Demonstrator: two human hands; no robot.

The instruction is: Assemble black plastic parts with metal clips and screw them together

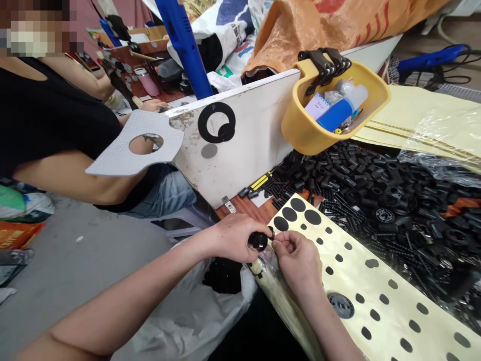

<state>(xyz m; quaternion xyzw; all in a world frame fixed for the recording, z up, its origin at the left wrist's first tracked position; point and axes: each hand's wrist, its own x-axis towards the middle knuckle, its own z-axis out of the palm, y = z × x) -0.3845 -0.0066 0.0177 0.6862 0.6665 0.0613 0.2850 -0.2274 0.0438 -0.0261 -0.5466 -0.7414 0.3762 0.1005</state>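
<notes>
The person's left forearm (pixel 112 313) crosses in from the lower left to the left hand (pixel 233 238), which curls around a small black rubber piece (pixel 257 241). The piece lies between the 2 hands, closer to the left. The right hand (pixel 295 260) sits just beside it, its fingertips (pixel 280 244) pressed together at the piece's rim; what they pinch is too small to tell. Beneath both hands, a cream backing strip (pixel 280 293) has its long axis running toward the lower right, alongside a cream die-cut sheet (pixel 379 306) with oval holes and black round pads (pixel 296 204). A white plastic bag (pixel 180 316) lies below the left forearm. Beyond, loose black rubber parts (pixel 398 200) are heaped beside a wood-grain desk (pixel 244 210) and a yellow plastic caddy (pixel 323 113). A grey perforated sheet (pixel 131 143) shows before a co-worker's black top (pixel 48 115). No brand or writing can be read.
</notes>
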